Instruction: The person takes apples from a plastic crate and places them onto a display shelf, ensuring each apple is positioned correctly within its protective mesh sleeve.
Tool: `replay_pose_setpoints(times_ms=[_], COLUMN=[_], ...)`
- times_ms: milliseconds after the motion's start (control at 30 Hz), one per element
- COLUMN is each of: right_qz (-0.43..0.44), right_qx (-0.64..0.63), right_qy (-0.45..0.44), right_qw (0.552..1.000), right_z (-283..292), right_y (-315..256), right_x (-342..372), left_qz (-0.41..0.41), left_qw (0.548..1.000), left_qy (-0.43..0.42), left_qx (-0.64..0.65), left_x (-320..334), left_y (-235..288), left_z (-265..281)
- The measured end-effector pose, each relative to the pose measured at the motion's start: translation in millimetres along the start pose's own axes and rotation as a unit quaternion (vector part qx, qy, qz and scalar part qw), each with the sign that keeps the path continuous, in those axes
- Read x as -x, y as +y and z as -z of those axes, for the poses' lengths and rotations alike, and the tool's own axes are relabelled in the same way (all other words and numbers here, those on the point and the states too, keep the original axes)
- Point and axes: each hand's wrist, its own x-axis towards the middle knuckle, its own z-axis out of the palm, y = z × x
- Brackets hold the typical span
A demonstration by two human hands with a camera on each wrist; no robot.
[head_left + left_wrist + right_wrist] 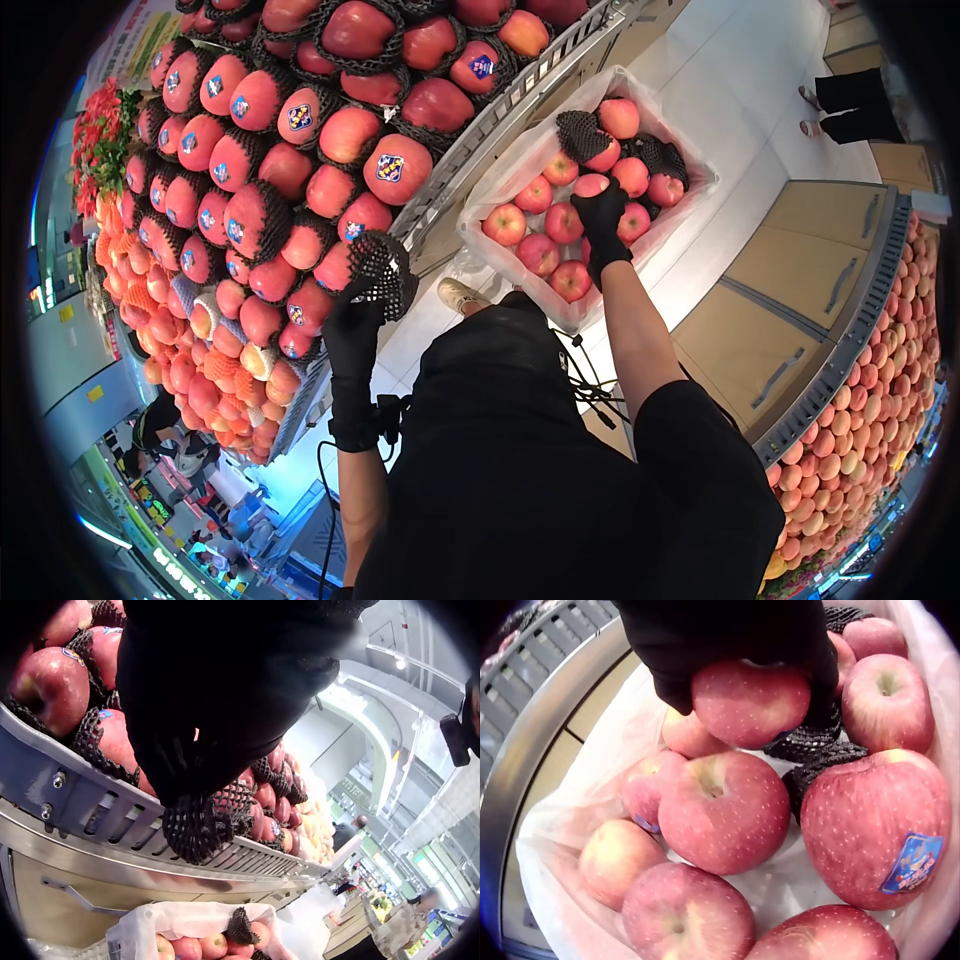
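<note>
My right hand (602, 222), in a black glove, grips a red apple (750, 703) over the lined crate (480, 212); other apples (724, 812) lie below and around it. My left hand (354, 330), also gloved in black, holds a black foam net (196, 829) by its end at the edge of the apple display. In the left wrist view the net hangs below the fingers, and no apple shows inside it. Two loose black nets (580, 136) lie among the crate's apples, at its far side and right.
Stacked apples in black nets (350, 135) fill the slatted display on the left. Its metal rail (500, 125) runs beside the crate. Peach-like fruit (860, 430) is piled at the right above wooden cabinets (790, 270). Cables (595, 390) hang near my waist; a person's legs (850, 105) stand at the upper right.
</note>
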Motion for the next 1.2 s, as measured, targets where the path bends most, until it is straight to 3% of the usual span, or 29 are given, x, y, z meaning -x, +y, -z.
replay_pose_setpoints(times_ms=[133, 267, 300, 400, 433, 567, 667, 700, 800, 900, 1000, 1033, 1100, 1200], right_qz=[0.008, -0.073, -0.049, -0.076, -0.087, -0.058, -0.108, -0.105, -0.125, -0.129, -0.126, -0.171, -0.102, 0.159], right_qx=[-0.227, -0.316, -0.367, -0.492, -0.514, -0.542, -0.583, -0.562, -0.593, -0.584, -0.616, -0.635, -0.598, -0.404], right_qy=[-0.066, -0.176, -0.245, -0.295, -0.314, -0.336, -0.327, -0.330, -0.353, -0.377, -0.433, -0.418, -0.425, -0.391], right_qw=[0.972, 0.929, 0.896, 0.815, 0.794, 0.768, 0.736, 0.751, 0.713, 0.707, 0.646, 0.627, 0.672, 0.812], right_z=[9, 51, 61, 111, 108, 105, 100, 102, 95, 93, 71, 90, 83, 70], right_y=[18, -9, -15, -68, -62, -87, -108, -117, -139, -168, -181, -220, -248, -281], right_x=[-7, -2, -2, 28, 25, 14, 18, 19, 23, 41, 47, 74, 90, 121], left_qz=[-0.029, -0.025, -0.027, -0.021, -0.017, 0.018, -0.028, -0.035, -0.055, -0.054, -0.062, -0.062, -0.100, -0.094], left_qw=[0.998, 0.999, 0.999, 0.999, 1.000, 0.998, 0.993, 0.992, 0.987, 0.980, 0.970, 0.966, 0.966, 0.961], left_qy=[0.028, 0.024, 0.029, 0.026, 0.022, 0.057, 0.112, 0.111, 0.137, 0.168, 0.202, 0.213, 0.211, 0.227], left_qx=[0.047, 0.021, 0.006, 0.004, 0.010, 0.022, 0.039, 0.043, 0.059, 0.096, 0.122, 0.132, 0.111, 0.128], left_x=[-3, -5, -4, -1, 1, 11, 18, 19, 22, 26, 31, 32, 31, 30], left_y=[-1, -2, -4, -8, -9, -10, -10, -11, -20, -19, -26, -31, -46, -72], left_z=[1, 10, 12, 22, 25, 38, 43, 47, 59, 76, 95, 103, 121, 145])
